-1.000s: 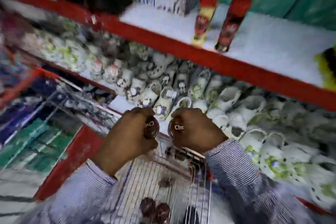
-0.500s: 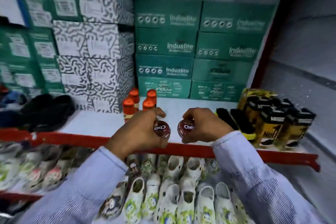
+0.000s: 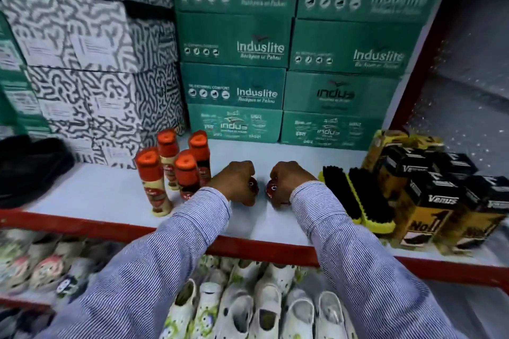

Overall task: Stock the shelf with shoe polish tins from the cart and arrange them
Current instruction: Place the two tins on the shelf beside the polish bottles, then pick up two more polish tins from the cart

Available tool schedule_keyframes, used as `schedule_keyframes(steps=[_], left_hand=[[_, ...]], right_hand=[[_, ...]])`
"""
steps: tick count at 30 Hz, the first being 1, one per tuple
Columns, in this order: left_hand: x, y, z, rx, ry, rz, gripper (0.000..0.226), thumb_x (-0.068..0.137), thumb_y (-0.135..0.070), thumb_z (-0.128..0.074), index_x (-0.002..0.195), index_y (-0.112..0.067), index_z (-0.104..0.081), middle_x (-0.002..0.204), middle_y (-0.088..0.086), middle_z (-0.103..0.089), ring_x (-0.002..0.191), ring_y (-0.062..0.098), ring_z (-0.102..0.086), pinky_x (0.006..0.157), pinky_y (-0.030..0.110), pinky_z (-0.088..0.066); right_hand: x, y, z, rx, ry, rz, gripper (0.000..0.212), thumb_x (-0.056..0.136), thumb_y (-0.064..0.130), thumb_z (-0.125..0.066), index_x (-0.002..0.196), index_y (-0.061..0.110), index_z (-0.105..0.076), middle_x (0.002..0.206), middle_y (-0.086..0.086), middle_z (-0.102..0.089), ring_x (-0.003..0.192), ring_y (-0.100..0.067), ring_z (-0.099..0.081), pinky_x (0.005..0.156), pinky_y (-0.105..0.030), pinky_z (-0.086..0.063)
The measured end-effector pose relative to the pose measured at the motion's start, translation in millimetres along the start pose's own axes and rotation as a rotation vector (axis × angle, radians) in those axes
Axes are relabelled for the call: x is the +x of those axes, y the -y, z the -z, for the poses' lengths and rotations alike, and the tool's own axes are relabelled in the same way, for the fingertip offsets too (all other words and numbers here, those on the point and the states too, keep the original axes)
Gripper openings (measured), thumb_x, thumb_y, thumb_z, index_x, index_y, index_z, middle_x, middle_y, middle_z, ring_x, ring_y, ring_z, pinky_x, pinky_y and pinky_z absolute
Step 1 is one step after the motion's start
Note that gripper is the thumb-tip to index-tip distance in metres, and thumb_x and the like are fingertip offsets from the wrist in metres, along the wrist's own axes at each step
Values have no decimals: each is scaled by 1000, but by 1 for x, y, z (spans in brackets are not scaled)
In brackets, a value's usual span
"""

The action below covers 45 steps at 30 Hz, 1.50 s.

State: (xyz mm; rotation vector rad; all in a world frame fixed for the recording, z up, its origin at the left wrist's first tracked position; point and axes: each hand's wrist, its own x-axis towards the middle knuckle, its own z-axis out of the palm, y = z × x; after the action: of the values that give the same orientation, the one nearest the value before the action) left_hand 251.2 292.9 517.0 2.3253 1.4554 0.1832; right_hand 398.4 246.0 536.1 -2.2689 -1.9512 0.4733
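Observation:
Both my hands reach over the white shelf (image 3: 110, 195) with its red front edge. My left hand (image 3: 234, 181) is closed around a dark red shoe polish tin (image 3: 253, 184), of which only a sliver shows. My right hand (image 3: 289, 180) grips a second red tin (image 3: 271, 189), also mostly hidden by the fingers. The two tins are side by side, a small gap apart, low over the shelf's middle. Whether they touch the shelf I cannot tell. The cart is out of view.
Several orange-capped polish bottles (image 3: 176, 170) stand just left of my left hand. Black brushes with yellow backs (image 3: 355, 195) and black-and-yellow boxes (image 3: 429, 201) lie to the right. Green cartons (image 3: 237, 96) and patterned boxes (image 3: 91, 85) fill the back. White clogs (image 3: 248, 308) sit below.
My view rose from the cart and lower shelf to this shelf. Both hands carried their tins forward and down onto the middle of the white shelf.

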Motion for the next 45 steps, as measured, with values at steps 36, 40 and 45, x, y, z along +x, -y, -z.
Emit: schedule_keyframes(steps=[36, 40, 45], left_hand=[[-376, 252, -418, 138, 386, 363, 104, 88, -46, -62, 158, -28, 12, 166, 20, 24, 152, 53, 19, 116, 79, 4], [-384, 277, -479, 94, 558, 350, 85, 97, -49, -48, 161, -25, 2, 169, 18, 19, 154, 51, 14, 119, 76, -3], [-394, 300, -532, 67, 793, 167, 77, 86, -40, -67, 151, -16, -34, 168, 19, -17, 153, 52, -13, 115, 69, -30]], right_hand=[[-263, 54, -507, -182, 508, 283, 88, 92, 45, -51, 156, 28, 6, 160, -19, 26, 145, -47, 24, 117, -64, 5], [-260, 38, -585, -193, 731, 109, 90, 93, 42, -57, 156, 28, 5, 162, -15, 24, 146, -48, 18, 117, -67, -4], [-265, 35, -653, -207, 880, 100, 62, 99, 20, -51, 154, 20, -22, 165, -16, 7, 147, -52, -5, 108, -68, -30]])
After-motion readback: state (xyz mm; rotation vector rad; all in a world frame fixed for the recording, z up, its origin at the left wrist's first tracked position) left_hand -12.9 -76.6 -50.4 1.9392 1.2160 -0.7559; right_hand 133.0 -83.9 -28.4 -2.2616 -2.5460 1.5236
